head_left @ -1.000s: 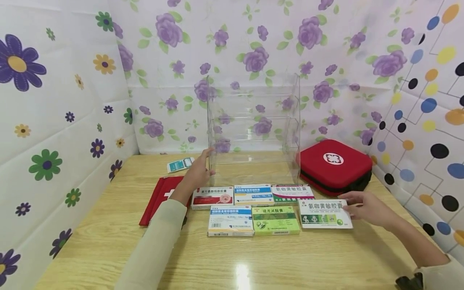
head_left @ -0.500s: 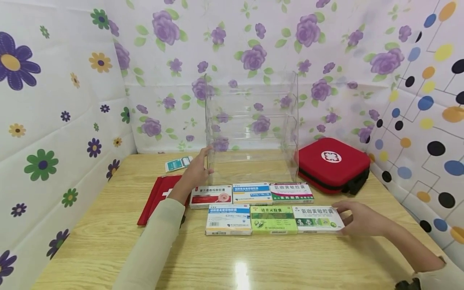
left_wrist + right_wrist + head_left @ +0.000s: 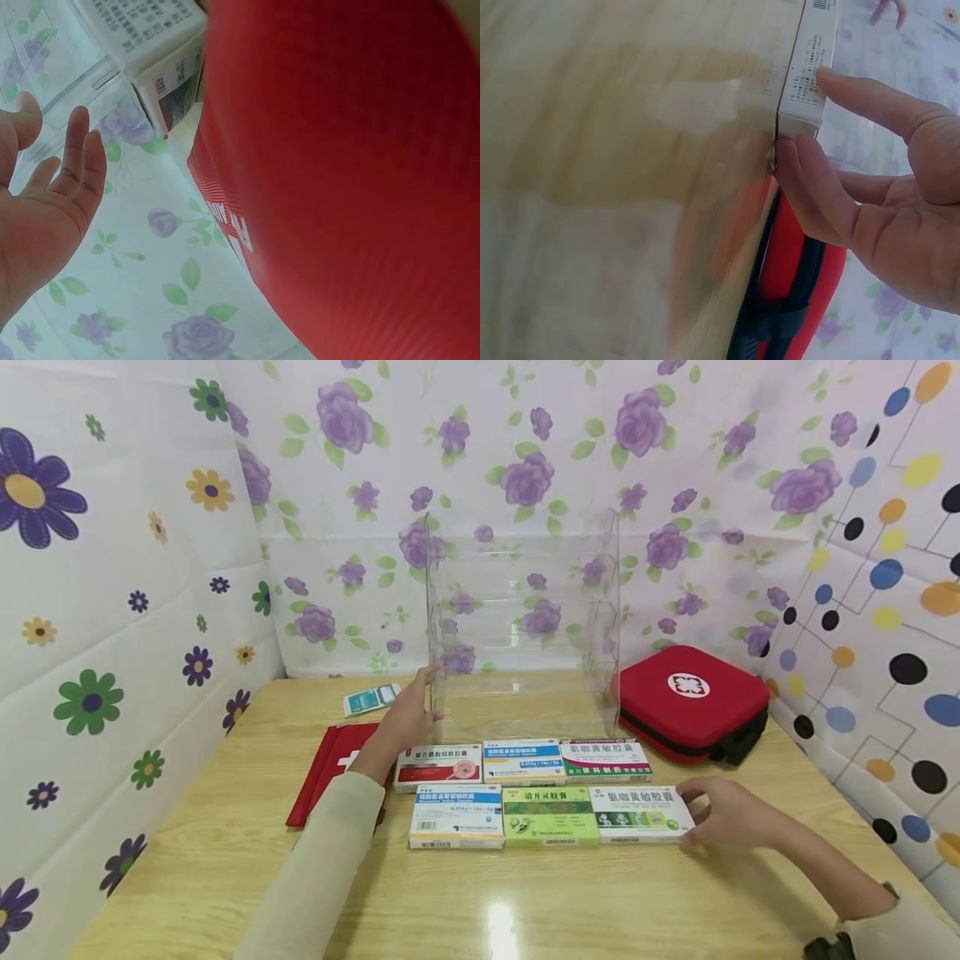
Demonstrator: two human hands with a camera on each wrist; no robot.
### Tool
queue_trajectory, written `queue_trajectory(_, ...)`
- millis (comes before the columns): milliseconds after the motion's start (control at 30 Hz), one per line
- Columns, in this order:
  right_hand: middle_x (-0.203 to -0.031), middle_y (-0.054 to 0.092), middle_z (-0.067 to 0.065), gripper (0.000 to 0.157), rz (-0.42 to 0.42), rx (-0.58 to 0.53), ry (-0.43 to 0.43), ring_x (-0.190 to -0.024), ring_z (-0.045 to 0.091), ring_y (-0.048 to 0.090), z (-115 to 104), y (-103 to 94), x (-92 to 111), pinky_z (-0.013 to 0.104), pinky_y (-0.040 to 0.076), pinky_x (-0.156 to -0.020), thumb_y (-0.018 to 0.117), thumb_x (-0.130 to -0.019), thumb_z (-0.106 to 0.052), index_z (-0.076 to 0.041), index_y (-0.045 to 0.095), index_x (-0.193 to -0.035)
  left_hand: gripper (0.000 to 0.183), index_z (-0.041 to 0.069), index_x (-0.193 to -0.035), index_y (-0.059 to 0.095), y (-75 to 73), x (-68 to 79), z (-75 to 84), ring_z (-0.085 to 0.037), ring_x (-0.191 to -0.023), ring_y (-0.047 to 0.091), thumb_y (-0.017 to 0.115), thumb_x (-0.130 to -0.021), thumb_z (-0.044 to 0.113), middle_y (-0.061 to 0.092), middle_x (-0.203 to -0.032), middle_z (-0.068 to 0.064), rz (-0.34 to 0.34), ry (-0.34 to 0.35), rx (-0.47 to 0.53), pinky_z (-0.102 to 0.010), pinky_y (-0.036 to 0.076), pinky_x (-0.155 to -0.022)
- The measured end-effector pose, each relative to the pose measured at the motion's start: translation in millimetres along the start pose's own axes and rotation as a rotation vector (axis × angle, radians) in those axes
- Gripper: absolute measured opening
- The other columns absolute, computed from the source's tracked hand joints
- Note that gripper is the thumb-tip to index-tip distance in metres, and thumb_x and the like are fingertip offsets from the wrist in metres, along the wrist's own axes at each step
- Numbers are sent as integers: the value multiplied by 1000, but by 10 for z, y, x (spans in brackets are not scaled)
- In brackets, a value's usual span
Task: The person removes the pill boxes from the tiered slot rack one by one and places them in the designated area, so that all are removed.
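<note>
My right hand [image 3: 738, 814] holds the right end of a white-and-green medicine box [image 3: 641, 814] lying flat. In the right wrist view, the thumb touches the printed side of the white box [image 3: 806, 67] and the other fingers curl at its end. Left of it, in one row, lie a green medicine box [image 3: 551, 817] and a blue-and-white one [image 3: 456, 817]. My left hand [image 3: 407, 717] is at the left side of a clear tiered rack [image 3: 525, 687], fingertips at its edge. The left wrist view shows this hand [image 3: 49, 202] with its fingers loosely bent and nothing between them.
Behind the front row lie red-and-white [image 3: 438, 767], blue-and-white [image 3: 522, 762] and pink-and-green [image 3: 606, 760] boxes. A red pouch [image 3: 321, 777] lies under the left forearm, a teal packet [image 3: 371, 699] behind it. A red first-aid case [image 3: 688, 706] stands right of the rack.
My right hand has brought the white-and-green box left against the green one, then the whole front row has slid left. My left hand has stayed at the rack.
</note>
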State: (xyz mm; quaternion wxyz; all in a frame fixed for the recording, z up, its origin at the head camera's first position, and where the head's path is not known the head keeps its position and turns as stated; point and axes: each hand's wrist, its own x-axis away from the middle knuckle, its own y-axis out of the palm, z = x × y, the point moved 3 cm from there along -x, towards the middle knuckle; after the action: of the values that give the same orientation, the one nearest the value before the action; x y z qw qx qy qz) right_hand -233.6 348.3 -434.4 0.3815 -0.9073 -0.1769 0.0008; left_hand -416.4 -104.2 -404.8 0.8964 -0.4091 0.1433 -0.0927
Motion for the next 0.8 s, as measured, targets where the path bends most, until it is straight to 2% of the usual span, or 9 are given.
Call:
queue_trajectory(333, -108, 65, 19, 69, 4, 81, 21, -87, 22, 70, -108, 31, -98, 32, 58, -74, 90, -67, -6, 15, 55, -123, 85, 28, -157, 16, -16, 10, 59, -38, -142, 35, 69, -94, 10, 33, -158, -13, -13, -20, 13, -58, 34, -109)
queue_trajectory(467, -109, 65, 18, 68, 0, 79, 23, -86, 21, 70, -158, 55, -149, 32, 58, -72, 90, -67, -5, 14, 55, -123, 84, 25, -158, 15, -40, 12, 70, -40, -141, 35, 68, -94, 9, 32, -158, -15, -14, -7, 10, -58, 34, -109)
queue_trajectory(800, -109, 65, 19, 66, -9, 55, 1, -83, 21, 69, -221, 92, -200, 32, 58, -71, 89, -69, -4, 13, 55, -123, 86, 29, -157, 15, -7, 16, 42, -39, -141, 36, 69, -93, 9, 35, -157, -14, -7, -11, -5, -57, 35, -109)
